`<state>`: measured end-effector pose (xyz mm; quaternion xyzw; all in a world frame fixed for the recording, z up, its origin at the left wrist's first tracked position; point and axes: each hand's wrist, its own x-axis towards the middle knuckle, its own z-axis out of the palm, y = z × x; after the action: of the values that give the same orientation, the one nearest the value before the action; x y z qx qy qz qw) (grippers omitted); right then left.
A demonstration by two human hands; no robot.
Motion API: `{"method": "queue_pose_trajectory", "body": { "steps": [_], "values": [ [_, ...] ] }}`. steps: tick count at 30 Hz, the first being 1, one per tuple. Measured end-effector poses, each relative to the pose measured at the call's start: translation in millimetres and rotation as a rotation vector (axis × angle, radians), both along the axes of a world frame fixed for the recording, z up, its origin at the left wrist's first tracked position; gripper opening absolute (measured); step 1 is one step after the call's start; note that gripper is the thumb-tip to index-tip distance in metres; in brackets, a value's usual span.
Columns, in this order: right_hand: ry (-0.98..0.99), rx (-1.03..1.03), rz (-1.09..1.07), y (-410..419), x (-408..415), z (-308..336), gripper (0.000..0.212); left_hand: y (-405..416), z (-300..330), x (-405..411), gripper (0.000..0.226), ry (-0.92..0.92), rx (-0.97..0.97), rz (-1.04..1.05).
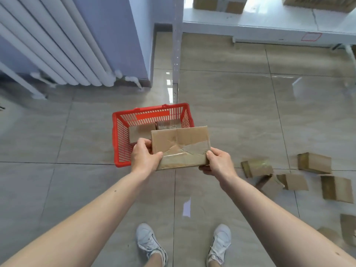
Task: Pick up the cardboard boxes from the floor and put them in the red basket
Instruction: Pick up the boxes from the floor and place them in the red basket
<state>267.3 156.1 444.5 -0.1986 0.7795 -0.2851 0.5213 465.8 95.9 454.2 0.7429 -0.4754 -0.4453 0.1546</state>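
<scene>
The big box [180,147] hides the near right part of the red basket [119,135] and parts of two boxes inside it [139,132]. A box on the floor [348,227] is cut off at the right edge.

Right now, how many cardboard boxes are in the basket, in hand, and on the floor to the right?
In the red basket: 2, a left box and a right box
Held by the left hand and right hand: 1, a taped box
On the floor at right: 6 at least, the edge cuts some off
Total: 9 at least
</scene>
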Motion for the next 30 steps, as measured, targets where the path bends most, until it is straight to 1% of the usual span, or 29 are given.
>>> {"method": "queue_pose_trajectory", "body": {
  "steps": [4,9,14,18,21,26,30],
  "values": [
    [-0.001,0.035,0.041,-26,45,-9,0.038,-21,-8,44,0.059,0.030,0.048,0.030],
    [-0.003,0.054,0.116,-61,78,-21,0.036,-51,-25,78,0.067,0.006,0.072,0.047],
    [0.030,0.078,0.178,-99,93,-32,0.037,-75,-42,94,0.075,0.023,0.111,0.085],
    [0.078,0.125,0.259,-123,104,-42,0.032,-91,-58,102,0.074,0.014,0.129,0.100],
    [0.131,0.125,0.310,-136,115,-53,0.031,-105,-67,113,0.065,0.007,0.132,0.112],
    [0.191,0.146,0.287,-152,148,-72,0.036,-125,-87,138,0.065,-0.003,0.159,0.017],
    [0.216,0.167,0.211,-157,169,-105,0.036,-135,-111,156,0.056,0.068,0.216,-0.074]
  ]
}}
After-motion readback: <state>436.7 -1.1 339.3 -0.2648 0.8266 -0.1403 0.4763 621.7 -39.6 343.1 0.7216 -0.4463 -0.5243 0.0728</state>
